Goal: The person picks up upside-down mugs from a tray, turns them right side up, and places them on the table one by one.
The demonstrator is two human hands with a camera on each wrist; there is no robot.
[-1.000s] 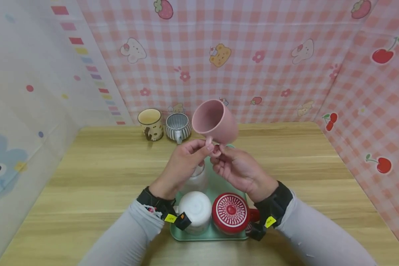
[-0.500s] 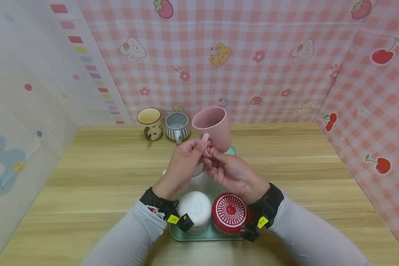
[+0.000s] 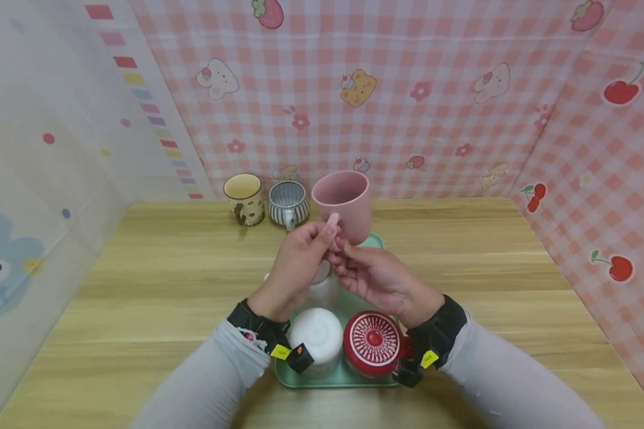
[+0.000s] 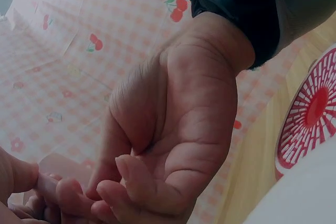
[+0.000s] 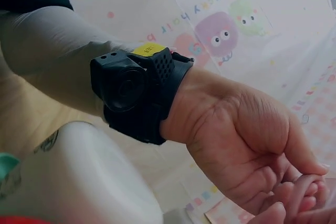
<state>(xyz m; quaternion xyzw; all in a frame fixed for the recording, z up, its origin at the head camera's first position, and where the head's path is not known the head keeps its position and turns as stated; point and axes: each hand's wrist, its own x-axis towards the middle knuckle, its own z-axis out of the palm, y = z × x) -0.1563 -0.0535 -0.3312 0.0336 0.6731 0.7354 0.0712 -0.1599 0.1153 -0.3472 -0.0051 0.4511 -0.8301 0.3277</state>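
A plain pink mug point(image 3: 349, 214) is held up above the back of the green tray point(image 3: 340, 379), its mouth facing up and tilted towards me. My left hand point(image 3: 292, 262) grips the mug's handle point(image 3: 333, 220), thumb on its outer side. Close beside it, my right hand point(image 3: 383, 280) pinches the lower part of that handle between thumb and fingers. The right wrist view shows the left fingers curled through the pink handle loop point(image 5: 298, 195). Large in the left wrist view, the right hand point(image 4: 184, 114) has its palm turned to the camera.
Upside down on the tray stand a white mug point(image 3: 316, 333) and a red mug point(image 3: 374, 342). Behind them is a pale cup point(image 3: 322, 292), partly hidden by my left hand. A cream mug point(image 3: 252, 210) and a grey striped cup point(image 3: 299, 210) stand upright near the back wall.
The pink mug has come down slightly and turned more upright, its mouth tipping from towards me to upward. Both hands keep hold of the handle; the right has shifted a little left.
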